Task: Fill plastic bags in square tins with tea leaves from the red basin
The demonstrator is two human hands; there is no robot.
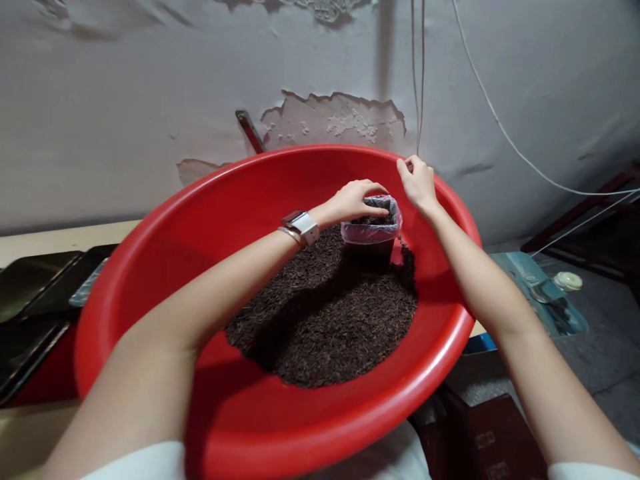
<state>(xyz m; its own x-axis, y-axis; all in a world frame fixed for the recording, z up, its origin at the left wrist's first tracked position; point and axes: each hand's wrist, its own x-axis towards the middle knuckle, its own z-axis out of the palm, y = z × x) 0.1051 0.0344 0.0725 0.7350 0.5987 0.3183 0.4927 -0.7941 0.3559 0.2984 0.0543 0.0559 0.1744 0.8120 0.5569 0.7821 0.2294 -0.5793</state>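
A small dark container lined with a thin clear plastic bag (373, 233) stands in a large red basin (165, 267). It is filled with dark brown, rod-like grains, and the same loose grains (340, 320) lie heaped around it. My left hand (355, 200), with a watch on its wrist, reaches over the container's mouth. Its thumb and fingers are apart, and the fingertips are at the grains inside. To the right, my right hand (419, 181) is raised near the basin's far rim. Its fingers are curled together; anything between them is too small to make out.
Dark trays (35, 283) lie on the left. Behind the basin rises a wall with peeling paint (335, 120), with hanging cords (419, 80) and a white cable (500, 123). A teal board (550, 300) with a small pale round jar (567, 281) is at the right.
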